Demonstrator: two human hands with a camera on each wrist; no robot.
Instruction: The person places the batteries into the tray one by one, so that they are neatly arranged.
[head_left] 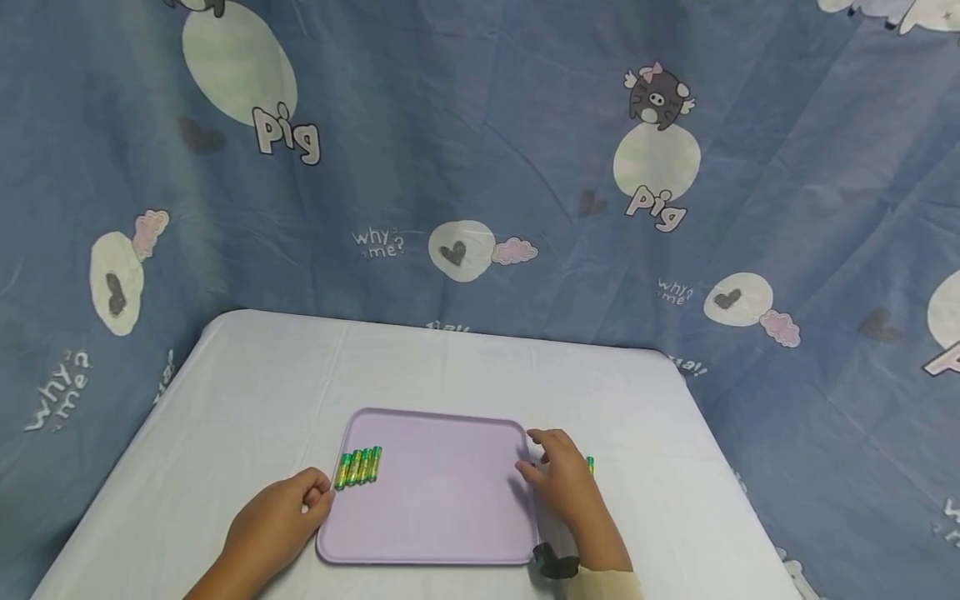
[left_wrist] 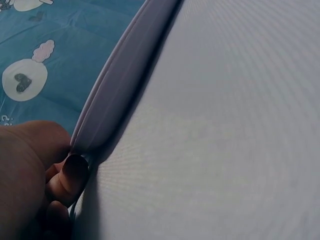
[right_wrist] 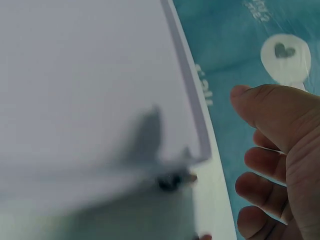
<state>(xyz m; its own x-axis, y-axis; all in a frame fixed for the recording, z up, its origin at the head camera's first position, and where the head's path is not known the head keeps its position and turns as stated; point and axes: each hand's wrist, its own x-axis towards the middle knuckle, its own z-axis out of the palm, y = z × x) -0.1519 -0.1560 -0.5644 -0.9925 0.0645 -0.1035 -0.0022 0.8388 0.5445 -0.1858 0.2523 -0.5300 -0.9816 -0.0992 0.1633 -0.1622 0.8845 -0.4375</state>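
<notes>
A light purple tray (head_left: 442,508) lies on the white-covered table. Several green-and-gold batteries (head_left: 358,467) stand side by side in a row near its left rim. At that rim is my left hand (head_left: 276,518), thumb and curled finger pinching the tray's edge, as the left wrist view also shows. My right hand (head_left: 567,479) hovers at the tray's right rim, thumb and fingers apart, with nothing between them. Just beyond it, a green battery end (head_left: 590,464) peeks out, mostly hidden by the hand.
A greyish see-through object with a dark end (head_left: 555,562) lies beside the tray's lower right corner, partly under the right forearm. The white table cover (head_left: 450,358) extends around the tray. Behind hangs a blue printed curtain (head_left: 525,167).
</notes>
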